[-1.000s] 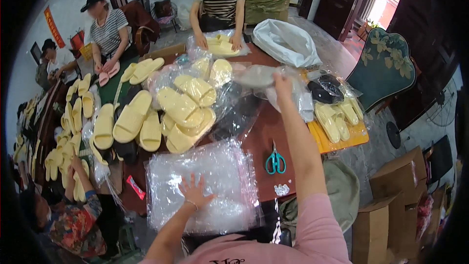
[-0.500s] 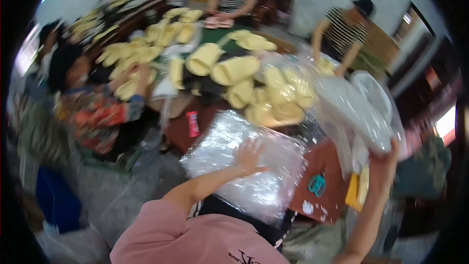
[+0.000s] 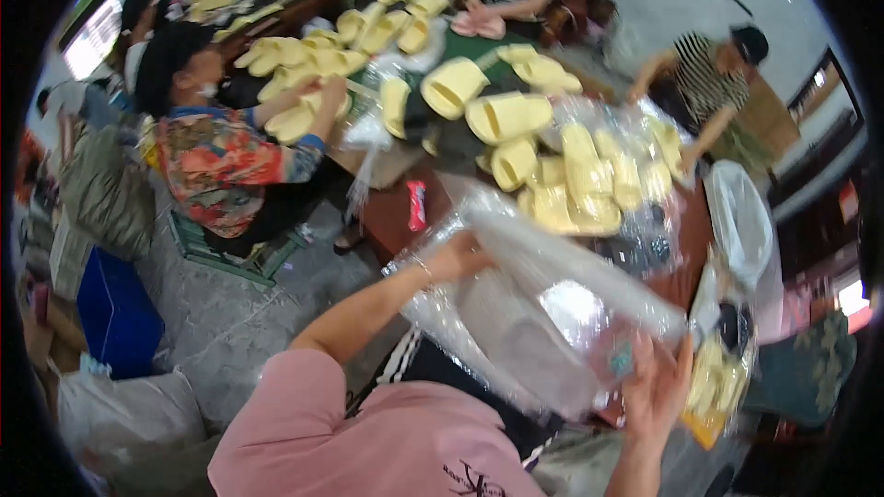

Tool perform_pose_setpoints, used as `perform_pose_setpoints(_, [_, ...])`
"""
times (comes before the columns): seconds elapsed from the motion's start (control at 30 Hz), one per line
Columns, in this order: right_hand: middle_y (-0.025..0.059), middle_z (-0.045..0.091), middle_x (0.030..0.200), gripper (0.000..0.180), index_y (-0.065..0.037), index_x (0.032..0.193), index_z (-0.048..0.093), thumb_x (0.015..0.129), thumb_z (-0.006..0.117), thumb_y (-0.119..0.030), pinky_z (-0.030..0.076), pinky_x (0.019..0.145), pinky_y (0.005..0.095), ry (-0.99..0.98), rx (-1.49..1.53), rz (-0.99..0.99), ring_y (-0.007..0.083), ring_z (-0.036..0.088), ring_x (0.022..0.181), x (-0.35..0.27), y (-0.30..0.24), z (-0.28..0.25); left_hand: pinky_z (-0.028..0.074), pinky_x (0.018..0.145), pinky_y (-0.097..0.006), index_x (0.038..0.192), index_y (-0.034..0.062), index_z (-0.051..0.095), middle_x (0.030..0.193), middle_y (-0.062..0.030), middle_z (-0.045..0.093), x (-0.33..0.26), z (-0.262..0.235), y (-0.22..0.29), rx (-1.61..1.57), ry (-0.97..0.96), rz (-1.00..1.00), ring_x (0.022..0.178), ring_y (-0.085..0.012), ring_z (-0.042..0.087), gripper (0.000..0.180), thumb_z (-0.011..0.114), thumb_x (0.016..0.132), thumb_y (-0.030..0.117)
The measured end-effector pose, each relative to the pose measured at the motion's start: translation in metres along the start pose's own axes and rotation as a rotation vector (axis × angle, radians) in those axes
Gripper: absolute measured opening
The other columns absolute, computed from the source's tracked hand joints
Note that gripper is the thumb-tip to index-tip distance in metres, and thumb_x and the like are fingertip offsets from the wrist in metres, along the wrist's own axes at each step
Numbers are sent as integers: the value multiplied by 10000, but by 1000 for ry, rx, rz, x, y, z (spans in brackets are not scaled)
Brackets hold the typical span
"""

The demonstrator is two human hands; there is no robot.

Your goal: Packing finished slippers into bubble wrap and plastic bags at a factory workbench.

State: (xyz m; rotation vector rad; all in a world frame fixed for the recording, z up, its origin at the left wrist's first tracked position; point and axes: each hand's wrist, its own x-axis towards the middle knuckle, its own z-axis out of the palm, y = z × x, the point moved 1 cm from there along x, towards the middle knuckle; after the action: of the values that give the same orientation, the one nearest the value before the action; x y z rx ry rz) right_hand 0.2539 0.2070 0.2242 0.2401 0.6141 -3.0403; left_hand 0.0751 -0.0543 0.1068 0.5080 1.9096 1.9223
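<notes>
A large clear plastic bag [image 3: 525, 313] is spread between my two hands, its mouth gaping. My left hand [image 3: 458, 256] grips its upper left edge, the fingertips partly hidden by the film. At its lower right corner my right hand [image 3: 654, 382] holds the edge, with fingers pointing up. Beneath the bag lies a stack of flat clear plastic sheets or bags [image 3: 425, 308], over my lap and the table edge. Teal-handled scissors [image 3: 619, 361] show blurred through the film. Just beyond the bag, pale yellow slippers [image 3: 594, 175] are heaped, some in clear plastic.
More yellow slippers [image 3: 508, 117] cover the brown table [image 3: 391, 212], near a red packet [image 3: 417, 205]. A white bag [image 3: 739, 221] hangs at the right edge, above bagged slippers [image 3: 714, 377]. Co-workers [image 3: 221, 147] sit around the table. A blue bin [image 3: 118, 313] stands left.
My right hand has brought the clear bag from the right over the stack. My left hand has left the stack's top and taken the bag's other edge. The view has shifted.
</notes>
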Motion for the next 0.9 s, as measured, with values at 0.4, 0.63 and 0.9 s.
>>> perform_pose_setpoints(0.4, [18,570,957,227,-105,988,557,822,547,-260,384,606,241,457,-631,197,111,493,776,84,34,-228,432,741,-286,945,-48,596,880,-131,617,39,-45,-157,434,-9,-462,823,-170,562,516,590,772,438])
perform_pose_setpoints(0.63, [65,602,935,237,-19,1045,558,832,545,-122,441,701,259,47,-295,1,145,558,827,85,30,-211,427,663,-257,925,-37,589,802,-81,611,32,-45,-165,333,67,-463,733,-132,535,445,566,802,390])
perform_pose_setpoints(0.9, [87,496,1183,394,-5,1161,480,797,588,-109,421,833,287,172,-1150,172,209,501,1020,115,56,-196,414,547,-258,893,-6,610,730,-31,599,33,-43,-164,317,164,-466,611,-103,512,308,549,816,286])
